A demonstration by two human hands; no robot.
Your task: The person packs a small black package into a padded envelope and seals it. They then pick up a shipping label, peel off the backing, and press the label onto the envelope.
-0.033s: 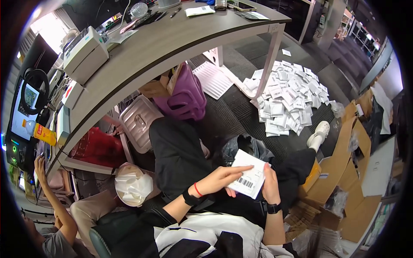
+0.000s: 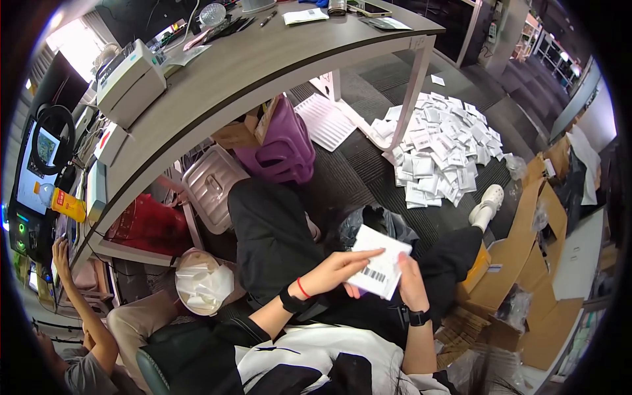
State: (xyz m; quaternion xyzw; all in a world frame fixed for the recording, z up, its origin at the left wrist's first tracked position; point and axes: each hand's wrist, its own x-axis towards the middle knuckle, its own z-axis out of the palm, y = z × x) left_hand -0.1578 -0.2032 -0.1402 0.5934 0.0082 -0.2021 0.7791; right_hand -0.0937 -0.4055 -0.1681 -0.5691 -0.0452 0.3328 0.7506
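Observation:
Above my lap, a flat white packet (image 2: 383,266) with a barcode label faces up, tilted, between my two hands. My left hand (image 2: 332,271) pinches its left side, fingers stretched across the label and the thumb underneath. On the opposite edge, my right hand (image 2: 412,284) grips the packet with its thumb on top; its other fingers are mostly hidden behind. Just beyond the packet, a dark plastic bag (image 2: 397,228) lies between my legs.
A heap of white packets (image 2: 438,148) covers the floor beyond the desk leg (image 2: 413,99). Cardboard boxes (image 2: 533,243) stand at my right. A lined bin (image 2: 204,289), grey lid (image 2: 214,187) and purple tub (image 2: 286,141) are to the left. Another person's arm (image 2: 99,329) reaches up at far left.
The packet has shifted slightly up and to the left and changed its tilt. My left fingers have slid a little left across it; my right thumb has moved slightly left.

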